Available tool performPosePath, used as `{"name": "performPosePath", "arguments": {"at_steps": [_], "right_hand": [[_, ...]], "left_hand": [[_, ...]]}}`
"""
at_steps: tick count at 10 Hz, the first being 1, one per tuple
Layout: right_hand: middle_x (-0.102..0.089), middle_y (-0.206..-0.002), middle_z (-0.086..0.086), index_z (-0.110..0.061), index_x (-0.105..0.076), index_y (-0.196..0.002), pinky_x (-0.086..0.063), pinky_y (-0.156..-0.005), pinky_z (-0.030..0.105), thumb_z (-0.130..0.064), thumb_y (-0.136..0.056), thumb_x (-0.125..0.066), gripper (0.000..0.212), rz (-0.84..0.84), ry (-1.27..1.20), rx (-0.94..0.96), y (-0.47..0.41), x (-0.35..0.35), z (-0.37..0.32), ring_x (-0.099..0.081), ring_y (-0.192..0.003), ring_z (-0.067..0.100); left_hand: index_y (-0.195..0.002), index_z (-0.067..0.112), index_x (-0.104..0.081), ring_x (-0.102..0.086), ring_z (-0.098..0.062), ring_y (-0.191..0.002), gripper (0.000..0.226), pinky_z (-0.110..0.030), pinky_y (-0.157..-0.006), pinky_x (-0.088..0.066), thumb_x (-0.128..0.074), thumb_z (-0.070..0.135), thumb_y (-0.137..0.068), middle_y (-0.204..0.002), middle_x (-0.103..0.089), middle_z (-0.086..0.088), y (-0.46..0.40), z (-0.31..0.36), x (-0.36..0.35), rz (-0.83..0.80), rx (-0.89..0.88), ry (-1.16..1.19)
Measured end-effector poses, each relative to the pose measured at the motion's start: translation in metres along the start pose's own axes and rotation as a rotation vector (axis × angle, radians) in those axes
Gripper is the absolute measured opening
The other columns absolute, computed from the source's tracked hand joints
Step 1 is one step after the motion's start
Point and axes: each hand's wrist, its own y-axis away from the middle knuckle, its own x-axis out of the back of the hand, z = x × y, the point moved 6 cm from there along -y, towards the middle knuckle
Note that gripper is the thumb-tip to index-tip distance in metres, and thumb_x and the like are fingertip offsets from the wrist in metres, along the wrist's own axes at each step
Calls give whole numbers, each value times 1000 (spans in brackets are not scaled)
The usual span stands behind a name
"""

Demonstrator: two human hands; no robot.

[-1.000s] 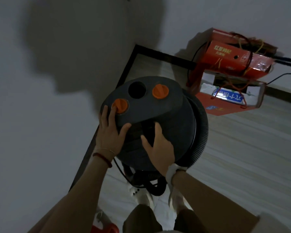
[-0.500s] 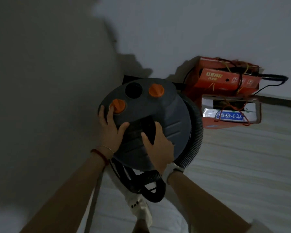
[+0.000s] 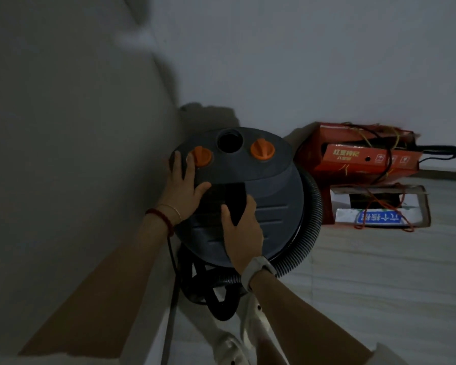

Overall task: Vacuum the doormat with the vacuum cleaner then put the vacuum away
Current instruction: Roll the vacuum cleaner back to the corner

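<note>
Vacuum: the round dark vacuum (image 3: 248, 196) stands on the floor, right in the corner where the two walls meet. A second ago it was a bit out from the corner. Now it is pushed in closer, with its left side just beside the wall.

Left hand: the left hand (image 3: 181, 189) lies flat on the vacuum's top, left side. Its fingers (image 3: 176, 164) are straight and spread, touching beside the left orange knob (image 3: 201, 156). It grips nothing. It has stayed on that same spot.

Right hand: the right hand (image 3: 244, 230) rests on the near side of the top. Its thumb sits on the dark handle (image 3: 233, 198) in the middle. The other fingers look laid over the handle edge, not wrapped round it, but it is dim and I cannot tell for sure.

Hose: the ribbed hose (image 3: 309, 233) curls round the vacuum's right side and loops down in front of it.

Boxes: the red boxes (image 3: 363, 159) stand to the right of the vacuum, by the back wall.

Doormat: none shows here.

What it means: I think the vacuuming is over and this is the putting away. The vacuum looks about home. The hands most likely just have to let go.
</note>
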Motion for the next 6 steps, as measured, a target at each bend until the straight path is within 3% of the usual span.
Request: {"name": "performPosePath", "arguments": {"at_steps": [4, 6], "right_hand": [[-56, -128, 4, -18, -28, -139, -50, -85, 39, -41, -92, -48, 57, 23, 33, -40, -53, -8, -29, -61, -106, 25], [-43, -137, 7, -12, -26, -141, -46, -89, 38, -39, -91, -49, 62, 40, 142, -49, -50, 0, -38, -52, -115, 25]], "left_hand": [[-145, 10, 10, 22, -40, -138, 77, -49, -115, 5, -37, 44, -94, -154, 18, -13, -57, 3, 23, -20, -68, -49], [-146, 10, 7, 19, -41, -139, 83, -50, -115, 1, -28, 57, -86, -155, 15, -13, -55, 3, 23, 7, -72, -83]]}}
